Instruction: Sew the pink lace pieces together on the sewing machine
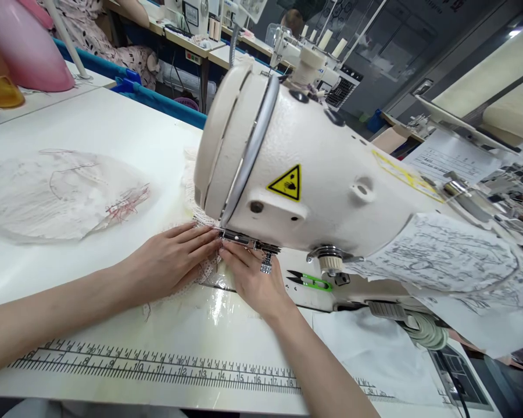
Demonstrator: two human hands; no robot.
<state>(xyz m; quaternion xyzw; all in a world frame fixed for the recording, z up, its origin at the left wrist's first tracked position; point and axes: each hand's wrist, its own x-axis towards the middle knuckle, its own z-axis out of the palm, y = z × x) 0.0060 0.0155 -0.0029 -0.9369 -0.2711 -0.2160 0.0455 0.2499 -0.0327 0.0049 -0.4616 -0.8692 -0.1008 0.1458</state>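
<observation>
White lace fabric (208,268) lies on the table under the head of a white sewing machine (331,168). My left hand (168,261) rests flat on the lace, its fingers stretched out towards the needle area. On the other side of that area is my right hand (258,284), fingers extended over the lace and partly covered by metal parts of the machine. The fingertips of both hands almost meet. The machine head hides the needle and part of the lace behind it. Green-handled thread snips (310,281) lie right of my right hand.
A thin white cloth (61,197) with loose red threads lies at the left. A printed ruler (187,370) runs along the table's front edge. Paper with dark scribbles (444,255) hangs on the machine's right side. A person in spotted clothing (87,35) sits beyond the table.
</observation>
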